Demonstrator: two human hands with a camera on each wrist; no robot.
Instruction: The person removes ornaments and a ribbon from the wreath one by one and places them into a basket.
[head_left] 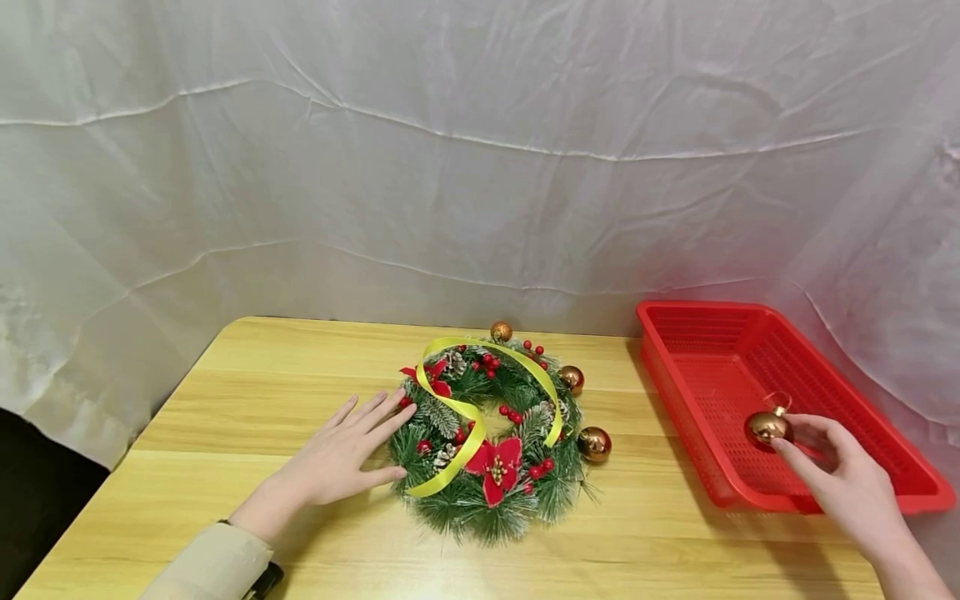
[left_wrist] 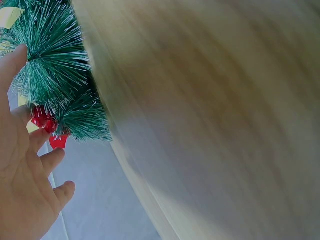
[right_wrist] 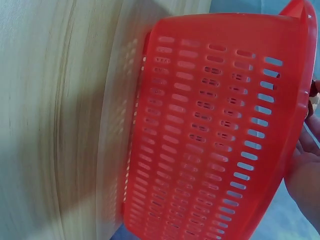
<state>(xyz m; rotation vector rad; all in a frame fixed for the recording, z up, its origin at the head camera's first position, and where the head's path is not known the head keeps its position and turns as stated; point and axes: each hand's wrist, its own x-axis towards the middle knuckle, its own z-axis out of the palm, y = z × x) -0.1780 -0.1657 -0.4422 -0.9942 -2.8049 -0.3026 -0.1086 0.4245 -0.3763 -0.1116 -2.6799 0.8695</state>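
Observation:
A green wreath (head_left: 487,508) with red flowers, red berries and pine cones lies flat on the table. A yellow ribbon (head_left: 468,450) curls loosely across its top. My left hand (head_left: 337,454) has its fingers spread, fingertips at the wreath's left edge; the left wrist view shows them beside the green needles (left_wrist: 55,60). Over the near end of the red basket (head_left: 675,417), my right hand (head_left: 847,471) pinches a shiny copper-coloured Christmas ball (head_left: 767,428) with a thin hanging loop on top. In the right wrist view that hand is mostly hidden behind the basket's slotted wall (right_wrist: 200,110).
Three more copper-coloured balls sit at the wreath's outer edge: one at the back (head_left: 501,332), another at the right (head_left: 572,380), and a third nearer the front right (head_left: 595,445). A pale cloth (head_left: 450,208) hangs behind the wooden table (head_left: 225,400).

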